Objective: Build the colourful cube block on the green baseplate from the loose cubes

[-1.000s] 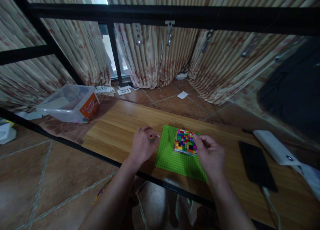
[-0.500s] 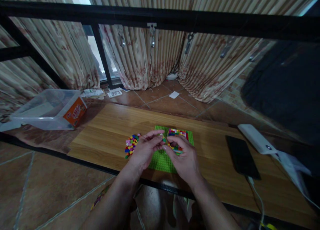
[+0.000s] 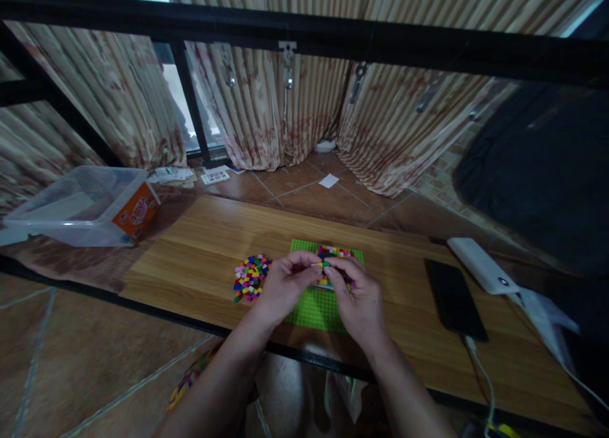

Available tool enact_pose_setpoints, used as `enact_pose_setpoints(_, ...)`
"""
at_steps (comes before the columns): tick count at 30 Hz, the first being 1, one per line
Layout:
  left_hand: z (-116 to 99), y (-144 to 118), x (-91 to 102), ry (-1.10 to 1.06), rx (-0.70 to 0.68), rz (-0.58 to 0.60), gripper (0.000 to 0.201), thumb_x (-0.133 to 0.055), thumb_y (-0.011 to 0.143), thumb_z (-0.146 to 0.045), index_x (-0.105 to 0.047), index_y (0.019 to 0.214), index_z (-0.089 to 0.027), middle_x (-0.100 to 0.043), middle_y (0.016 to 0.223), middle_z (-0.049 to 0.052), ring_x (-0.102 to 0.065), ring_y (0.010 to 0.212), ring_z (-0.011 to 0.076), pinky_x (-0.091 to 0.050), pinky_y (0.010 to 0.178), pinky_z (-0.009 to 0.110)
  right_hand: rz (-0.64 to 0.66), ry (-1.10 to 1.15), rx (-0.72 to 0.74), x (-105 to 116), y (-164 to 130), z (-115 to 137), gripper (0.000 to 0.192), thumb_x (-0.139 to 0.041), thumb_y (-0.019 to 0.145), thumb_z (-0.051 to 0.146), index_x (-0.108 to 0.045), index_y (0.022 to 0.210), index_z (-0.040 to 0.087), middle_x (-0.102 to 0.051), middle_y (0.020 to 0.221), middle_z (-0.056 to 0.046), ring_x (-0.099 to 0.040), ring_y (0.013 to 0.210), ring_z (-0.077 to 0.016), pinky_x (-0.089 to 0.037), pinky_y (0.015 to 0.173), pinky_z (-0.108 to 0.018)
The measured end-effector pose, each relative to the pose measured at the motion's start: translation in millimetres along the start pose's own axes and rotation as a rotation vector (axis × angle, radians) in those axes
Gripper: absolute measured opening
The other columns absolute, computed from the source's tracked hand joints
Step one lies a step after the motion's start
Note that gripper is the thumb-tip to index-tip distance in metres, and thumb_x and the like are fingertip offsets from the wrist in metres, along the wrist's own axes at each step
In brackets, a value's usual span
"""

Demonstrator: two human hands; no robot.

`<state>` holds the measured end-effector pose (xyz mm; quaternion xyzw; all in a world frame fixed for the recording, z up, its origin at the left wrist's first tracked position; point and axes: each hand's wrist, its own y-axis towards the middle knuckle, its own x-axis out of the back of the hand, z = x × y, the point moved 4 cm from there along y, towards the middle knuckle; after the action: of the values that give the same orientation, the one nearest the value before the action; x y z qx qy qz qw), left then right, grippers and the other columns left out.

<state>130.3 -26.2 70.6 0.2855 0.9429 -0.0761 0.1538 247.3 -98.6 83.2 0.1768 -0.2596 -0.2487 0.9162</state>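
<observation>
Over a green studded baseplate (image 3: 311,311), my left hand (image 3: 284,287) and my right hand (image 3: 358,293) meet with their fingertips almost touching. Both are closed in a pinch around small toy bricks (image 3: 325,265), of which yellow and green bits show between the fingers. Multicoloured bricks (image 3: 339,251) cover the plate's far right part, partly hidden behind my right hand. Left of the plate, a heap of loose coloured bricks (image 3: 250,277) lies on the wooden table, close to my left hand.
A black phone (image 3: 455,298) with a white cable lies to the right on the wooden tabletop (image 3: 190,260), beside a white power bank (image 3: 483,267). At the far left stands a clear plastic bin (image 3: 71,216) with an orange label. A dark metal bar (image 3: 304,29) crosses above.
My hands have come together, and the bricks at their fingertips now meet. My left hand has shifted slightly right, showing more of the heap. The view has moved a little.
</observation>
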Motion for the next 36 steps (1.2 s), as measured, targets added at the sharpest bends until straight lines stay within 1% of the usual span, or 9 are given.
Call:
enact_pose_setpoints(5, 0, -1, -4.1, 0.141, -0.122, 0.025, 0.018, -0.073, 0.074, -0.03, -0.069, 0.085, -0.016, -0.068, 0.076, 0.002, -0.061, 0.07, 0.0126, -0.05, 0.071, 0.024, -0.029, 0.0, -0.005, 2, 1, -3, 0.017, -0.054, 0.091, 0.028, -0.069, 0.099, 0.025, -0.07, 0.1, -0.006, -0.066, 0.096, -0.0185, -0.052, 0.085, -0.034)
enact_pose_setpoints(9, 0, -5, -5.5, 0.329, -0.203, -0.038, 0.014, -0.065, 0.081, -0.029, -0.071, 0.087, -0.018, -0.071, 0.082, 0.003, -0.065, 0.078, 0.0158, -0.051, 0.077, 0.026, -0.058, -0.018, -0.012, 3, 0, -4, 0.015, -0.055, 0.091, 0.028, -0.07, 0.095, 0.024, -0.071, 0.094, -0.005, -0.066, 0.09, -0.0184, -0.052, 0.081, -0.034)
enact_pose_setpoints(13, 6, -7, -7.7, 0.401, -0.226, -0.12, 0.017, -0.062, 0.084, -0.03, -0.071, 0.092, -0.02, -0.071, 0.084, 0.003, -0.066, 0.078, 0.0168, -0.052, 0.076, 0.026, -0.115, -0.027, -0.01, 2, -2, -4, 0.015, -0.056, 0.09, 0.027, -0.071, 0.093, 0.024, -0.071, 0.092, -0.005, -0.067, 0.087, -0.0185, -0.053, 0.079, -0.033)
enact_pose_setpoints(18, 13, -6, -9.7, 0.385, -0.2, -0.188, 0.017, -0.061, 0.083, -0.031, -0.07, 0.09, -0.018, -0.069, 0.077, 0.002, -0.063, 0.068, 0.0146, -0.05, 0.066, 0.024, -0.148, -0.066, 0.017, 5, -2, -2, 0.016, -0.057, 0.089, 0.026, -0.072, 0.092, 0.023, -0.071, 0.09, -0.004, -0.067, 0.085, -0.0184, -0.052, 0.078, -0.033)
enact_pose_setpoints(21, 14, -4, -6.0, 0.397, -0.191, -0.191, 0.016, -0.061, 0.083, -0.031, -0.068, 0.087, -0.018, -0.068, 0.073, 0.001, -0.061, 0.065, 0.0135, -0.047, 0.062, 0.022, -0.166, -0.105, -0.025, 20, 3, -9, 0.017, -0.057, 0.089, 0.03, -0.073, 0.09, 0.022, -0.071, 0.088, -0.005, -0.066, 0.082, -0.0186, -0.052, 0.076, -0.033)
enact_pose_setpoints(26, 10, -1, 5.1, 0.439, -0.19, -0.209, 0.015, -0.06, 0.082, -0.031, -0.067, 0.085, -0.018, -0.066, 0.072, 0.001, -0.061, 0.066, 0.0137, -0.046, 0.062, 0.022, -0.273, -0.141, -0.121, 59, 10, -27, 0.024, -0.058, 0.087, 0.037, -0.072, 0.087, 0.018, -0.072, 0.088, -0.007, -0.066, 0.084, -0.0206, -0.051, 0.078, -0.034)
enact_pose_setpoints(28, 9, 0, 6.8, 0.457, -0.18, -0.215, 0.015, -0.06, 0.082, -0.029, -0.067, 0.085, -0.017, -0.066, 0.071, 0.001, -0.061, 0.065, 0.0137, -0.046, 0.062, 0.023, -0.213, -0.166, -0.118, 64, 11, -29, 0.025, -0.057, 0.087, 0.038, -0.072, 0.088, 0.018, -0.071, 0.088, -0.007, -0.066, 0.085, -0.0207, -0.051, 0.078, -0.034)
enact_pose_setpoints(32, 9, 0, 4.8, 0.5, -0.203, -0.196, 0.014, -0.058, 0.083, -0.028, -0.067, 0.083, -0.017, -0.067, 0.073, 0.001, -0.062, 0.066, 0.0134, -0.046, 0.062, 0.022, 0.021, -0.219, -0.08, 55, 8, -27, 0.022, -0.057, 0.088, 0.036, -0.073, 0.086, 0.02, -0.068, 0.087, -0.005, -0.064, 0.084, -0.0196, -0.05, 0.078, -0.033)
enact_pose_setpoints(36, 10, 0, 3.6, 0.547, -0.215, -0.168, 0.015, -0.057, 0.084, -0.028, -0.067, 0.083, -0.017, -0.068, 0.073, 0.001, -0.062, 0.066, 0.0133, -0.047, 0.062, 0.022, 0.102, -0.285, -0.051, 48, 5, -28, 0.019, -0.059, 0.087, 0.033, -0.073, 0.085, 0.021, -0.065, 0.091, -0.005, -0.064, 0.085, -0.0193, -0.049, 0.078, -0.033)
